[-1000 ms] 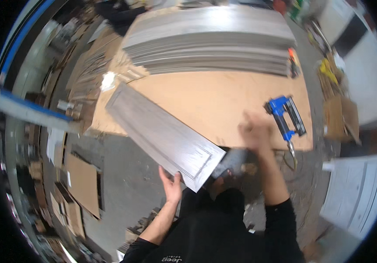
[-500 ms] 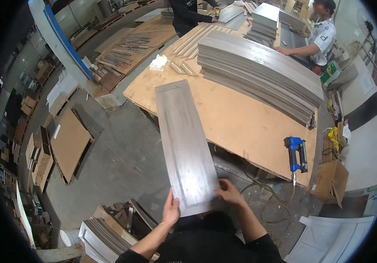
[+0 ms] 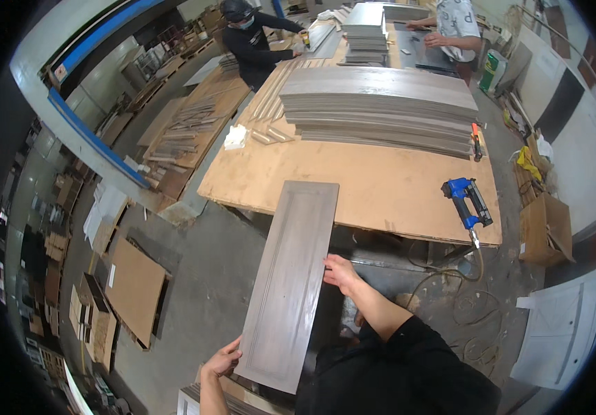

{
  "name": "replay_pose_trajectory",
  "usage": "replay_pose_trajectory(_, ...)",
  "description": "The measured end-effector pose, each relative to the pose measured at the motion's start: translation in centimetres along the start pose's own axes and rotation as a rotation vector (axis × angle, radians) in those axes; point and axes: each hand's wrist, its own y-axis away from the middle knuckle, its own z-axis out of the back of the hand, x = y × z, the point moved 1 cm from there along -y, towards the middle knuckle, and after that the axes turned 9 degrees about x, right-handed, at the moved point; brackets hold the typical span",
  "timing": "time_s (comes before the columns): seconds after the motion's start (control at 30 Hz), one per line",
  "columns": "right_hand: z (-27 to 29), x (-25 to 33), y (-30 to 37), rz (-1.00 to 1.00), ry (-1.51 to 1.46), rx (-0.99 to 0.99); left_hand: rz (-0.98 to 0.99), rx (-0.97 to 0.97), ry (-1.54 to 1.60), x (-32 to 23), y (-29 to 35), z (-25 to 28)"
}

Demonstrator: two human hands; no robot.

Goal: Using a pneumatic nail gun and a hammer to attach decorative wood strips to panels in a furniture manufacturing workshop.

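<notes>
Between my hands is a grey wood-grain cabinet door panel [image 3: 287,283], long and narrow with a recessed centre. Its far end overlaps the near edge of the workbench [image 3: 374,187]; whether it rests there I cannot tell. My left hand [image 3: 222,360] grips the panel's left edge close to the near end. On the right edge, about halfway along, my right hand [image 3: 341,273] has its fingers closed round the side. Beyond the panel, a tall stack of grey boards [image 3: 381,111] lies on the bench. A blue nail gun [image 3: 467,202] lies at the bench's right.
A hose [image 3: 443,273] hangs from the nail gun to the floor. Small moulding strips [image 3: 270,135] and a white crumpled item [image 3: 236,137] lie at the bench's left. Two people work at the far end. A cardboard box [image 3: 546,229] stands right; more boards [image 3: 249,395] sit below the panel.
The panel has swung so its far end leans right and its near end left. My right hand has moved farther up its edge, my left hand lower and left. The view has shifted too.
</notes>
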Motion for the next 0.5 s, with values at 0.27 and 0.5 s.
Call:
replay_pose_trajectory(0.27, 5.7, 1.4, 4.4, -0.115, 0.13, 0.023, -0.197, -0.355, -0.336, -10.4, -6.7, 5.2)
replay_pose_trajectory(0.5, 6.4, 4.7, 6.1, -0.212, -0.058, 0.045, -0.291, -0.44, -0.893, -29.0, -13.7, 8.0)
